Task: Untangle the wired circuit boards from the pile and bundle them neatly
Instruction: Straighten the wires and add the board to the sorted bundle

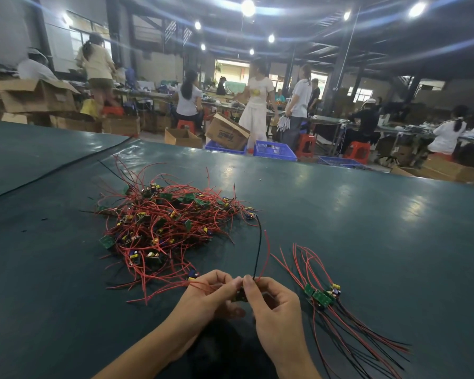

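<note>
Nearest you, your left hand (211,294) is clamped on a few red leads that trail left toward the pile, fingers curled round them. Your right hand (274,305) pinches thumb to forefinger at the top of a small circuit board (240,296) held between both hands and mostly hidden by them. From that pinch a black lead (258,250) and a red lead (267,251) rise away from you. The black one reaches the pile's right fringe; you cannot tell whether it is snagged there. Judgement: the board is not yet free. Keep it steady in the right hand and draw each lead out along its own line, lifting rather than yanking, so neighbouring boards stay put. Just right of your right hand lies the sorted bundle (322,296), boards side by side, leads fanning both ways. Lay the freed board there, board to board, and keep your wrist from sweeping it. Farther out sits the tangled pile (159,222), red leads splaying all round. The counter (367,214) gives open room right of the pile and beyond it. A dark seam (66,168) crosses the left side. The far edge is well off, with blue baskets (274,150) past it. The near edge is hidden under your arms.
</note>
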`<move>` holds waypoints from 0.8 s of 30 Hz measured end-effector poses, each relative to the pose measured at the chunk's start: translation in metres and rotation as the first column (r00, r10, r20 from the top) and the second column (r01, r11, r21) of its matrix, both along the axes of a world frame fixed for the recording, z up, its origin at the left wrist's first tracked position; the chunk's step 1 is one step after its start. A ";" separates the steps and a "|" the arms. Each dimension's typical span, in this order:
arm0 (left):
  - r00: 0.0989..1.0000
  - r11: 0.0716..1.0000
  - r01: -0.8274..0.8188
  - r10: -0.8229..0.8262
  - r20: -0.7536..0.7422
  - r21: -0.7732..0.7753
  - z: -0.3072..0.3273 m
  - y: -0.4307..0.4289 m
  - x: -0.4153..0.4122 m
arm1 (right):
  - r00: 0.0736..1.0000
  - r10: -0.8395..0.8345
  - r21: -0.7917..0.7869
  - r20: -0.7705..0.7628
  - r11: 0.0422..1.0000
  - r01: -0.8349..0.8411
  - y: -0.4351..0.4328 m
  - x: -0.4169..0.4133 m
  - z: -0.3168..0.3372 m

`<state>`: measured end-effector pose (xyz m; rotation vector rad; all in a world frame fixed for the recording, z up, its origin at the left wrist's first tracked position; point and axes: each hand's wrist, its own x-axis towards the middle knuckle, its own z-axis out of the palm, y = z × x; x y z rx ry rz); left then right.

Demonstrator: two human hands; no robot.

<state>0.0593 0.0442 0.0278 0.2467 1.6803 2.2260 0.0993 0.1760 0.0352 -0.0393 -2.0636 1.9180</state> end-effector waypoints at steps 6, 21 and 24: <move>0.990 0.986 0.083 -0.098 -0.099 -0.147 0.000 -0.001 0.002 | 0.994 -0.087 -0.145 0.072 0.985 0.097 -0.002 -0.002 0.004; 0.991 0.984 -0.039 0.016 -0.134 -0.171 -0.004 -0.001 0.000 | 0.993 -0.035 -0.114 0.114 0.992 0.048 -0.011 0.002 0.000; 0.992 0.987 -0.029 0.010 -0.124 -0.157 -0.003 -0.001 0.001 | 0.993 0.012 -0.121 0.117 0.993 0.002 -0.015 0.005 0.005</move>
